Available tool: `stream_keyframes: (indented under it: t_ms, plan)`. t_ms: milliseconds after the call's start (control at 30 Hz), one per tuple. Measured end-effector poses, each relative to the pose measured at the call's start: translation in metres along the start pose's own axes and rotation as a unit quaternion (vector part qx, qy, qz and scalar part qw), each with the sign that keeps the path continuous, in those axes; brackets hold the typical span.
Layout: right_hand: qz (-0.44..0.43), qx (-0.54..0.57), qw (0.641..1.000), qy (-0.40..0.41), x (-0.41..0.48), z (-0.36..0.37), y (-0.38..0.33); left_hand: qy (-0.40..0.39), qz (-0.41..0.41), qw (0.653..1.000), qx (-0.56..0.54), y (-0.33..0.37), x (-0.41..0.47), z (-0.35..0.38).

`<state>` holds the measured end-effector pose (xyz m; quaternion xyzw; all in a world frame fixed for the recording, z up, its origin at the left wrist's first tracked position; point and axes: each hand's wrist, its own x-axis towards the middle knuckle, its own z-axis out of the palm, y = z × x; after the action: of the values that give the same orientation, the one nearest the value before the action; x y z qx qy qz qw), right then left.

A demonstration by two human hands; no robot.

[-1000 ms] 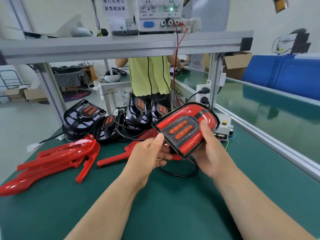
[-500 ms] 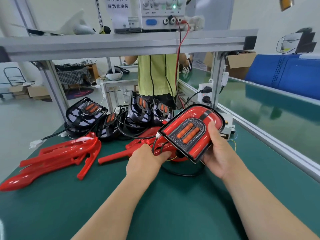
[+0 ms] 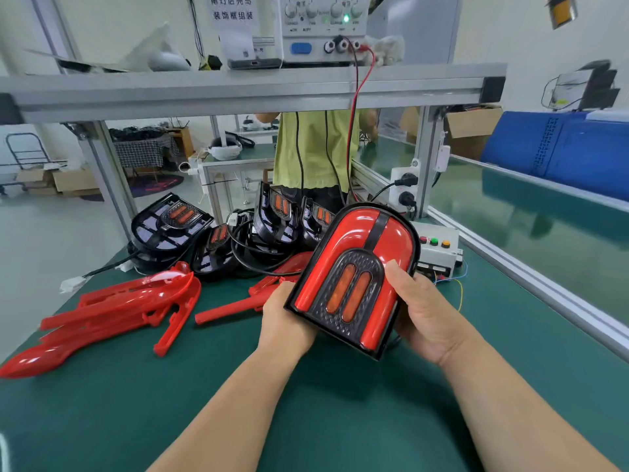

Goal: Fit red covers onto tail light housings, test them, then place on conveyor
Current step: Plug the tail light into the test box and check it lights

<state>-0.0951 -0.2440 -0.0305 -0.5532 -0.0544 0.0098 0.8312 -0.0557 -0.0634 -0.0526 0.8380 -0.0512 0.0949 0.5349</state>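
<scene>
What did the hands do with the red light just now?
The tail light turned from slanted to nearly upright, rounded end away, and came nearer. The left hand shifted from its front corner to gripping its left edge. The right hand kept its hold, thumb on the front. The loose red covers and black housings stayed put.

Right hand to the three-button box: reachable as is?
Probably yes: the button box sits just beyond the right hand, nothing standing between. But that hand grips the tail light, so it would need freeing first.
</scene>
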Motion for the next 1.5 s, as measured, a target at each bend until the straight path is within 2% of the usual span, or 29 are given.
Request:
stream_keyframes:
  t_ms: [133,233,300,467,600,800,933,1100,1200,1333,1433,1500]
  plan:
    - [-0.032,0.012,0.999,0.015,-0.002,-0.001,-0.006,0.020,0.007,0.999,-0.032,0.011,0.007,-0.012]
    - [-0.056,0.003,0.998,0.011,-0.003,0.000,-0.008,0.010,0.039,0.974,-0.222,0.026,0.001,-0.017]
    - [-0.063,0.003,0.998,-0.001,-0.004,0.000,-0.009,-0.012,0.060,0.952,-0.301,0.032,-0.001,-0.019]
    - [-0.059,0.006,0.998,-0.039,-0.004,0.004,-0.008,-0.029,0.043,0.924,-0.378,0.033,0.004,-0.029]
    - [-0.066,0.011,0.997,-0.026,-0.003,0.009,-0.009,-0.021,0.025,0.899,-0.436,0.032,0.012,-0.035]
    - [-0.073,0.025,0.997,0.021,0.000,0.012,-0.023,-0.029,0.023,0.915,-0.401,0.039,0.010,-0.027]
    - [-0.101,-0.002,0.994,0.035,0.000,0.013,-0.037,-0.020,0.051,0.929,-0.367,0.057,0.009,-0.031]
    - [-0.101,0.068,0.992,-0.026,-0.003,0.022,-0.059,-0.033,0.110,0.929,-0.351,0.099,0.015,-0.051]
    - [-0.090,0.031,0.995,-0.037,-0.007,0.024,-0.068,-0.043,0.120,0.924,-0.361,0.119,0.020,-0.054]
    - [-0.051,-0.099,0.994,0.011,-0.018,0.016,-0.082,-0.064,0.089,0.936,-0.335,0.129,0.024,-0.053]
    - [-0.076,-0.065,0.994,0.038,-0.025,0.015,-0.092,-0.104,0.029,0.940,-0.325,0.136,0.024,-0.047]
    - [-0.107,-0.048,0.990,0.078,-0.027,0.015,-0.094,-0.122,-0.023,0.927,-0.354,0.144,0.021,-0.038]
